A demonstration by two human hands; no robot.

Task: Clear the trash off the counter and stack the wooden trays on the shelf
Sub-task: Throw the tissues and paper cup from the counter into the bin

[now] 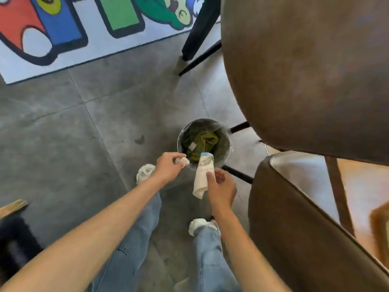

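Observation:
A small round metal trash bin (223,131) stands on the grey floor, with green waste inside it. My left hand (168,167) pinches a crumpled white tissue (183,161) at the bin's near rim. My right hand (221,189) grips a white paper cup (203,175) with a printed band, tilted so its mouth points into the bin. No wooden trays or counter are in view.
Two brown upholstered chairs (305,70) crowd the right side, their dark legs (237,173) next to the bin. A colourful cartoon rug (84,28) lies at the far left. My feet in white shoes (145,171) stand just short of the bin.

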